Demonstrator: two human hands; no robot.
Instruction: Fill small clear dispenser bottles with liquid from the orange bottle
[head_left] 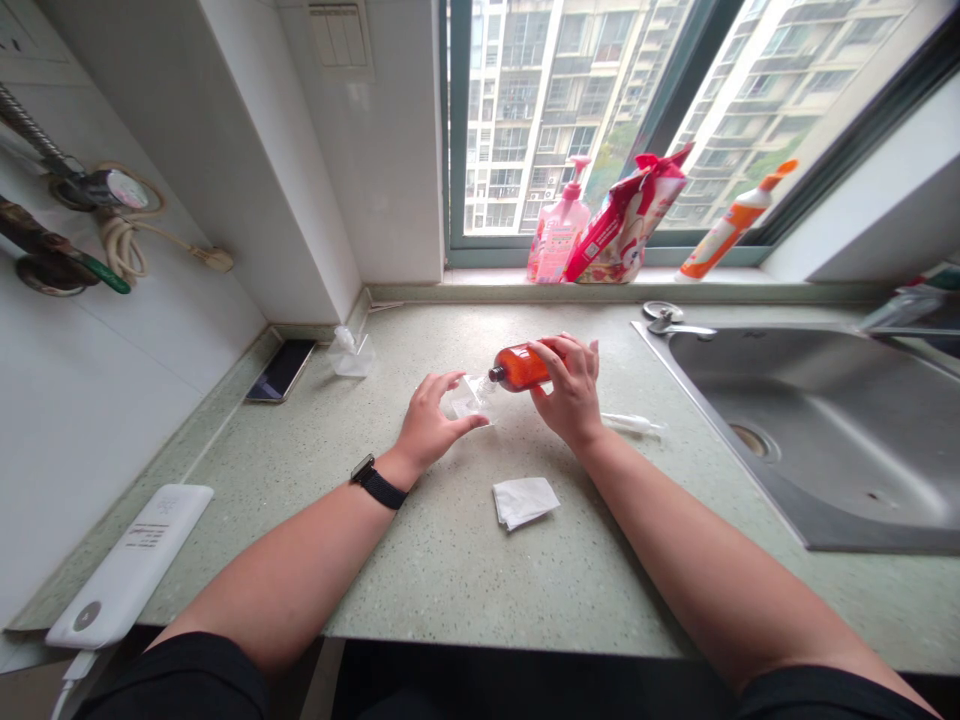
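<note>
My right hand (566, 385) is wrapped round an amber bottle (523, 368) with a dark, uncapped neck. The bottle is tipped on its side, its mouth pointing left above a small clear plastic container (471, 402). Something transparent shows just below the mouth; I cannot make out whether it is liquid or part of the container. My left hand (435, 415), with a black watch on the wrist, holds the container between thumb and fingers. Nearer me lies a folded white tissue (525, 502). Right of my right hand is a thin clear-and-white item (634, 424), partly hidden.
A clear container (352, 357) and a phone (280, 370) are at the back left. A white power bank (131, 565) lies front left. The steel sink (810, 440) is at the right. A pink pump bottle (559, 235), a red bag (626, 225) and an orange-white bottle (731, 228) stand on the sill.
</note>
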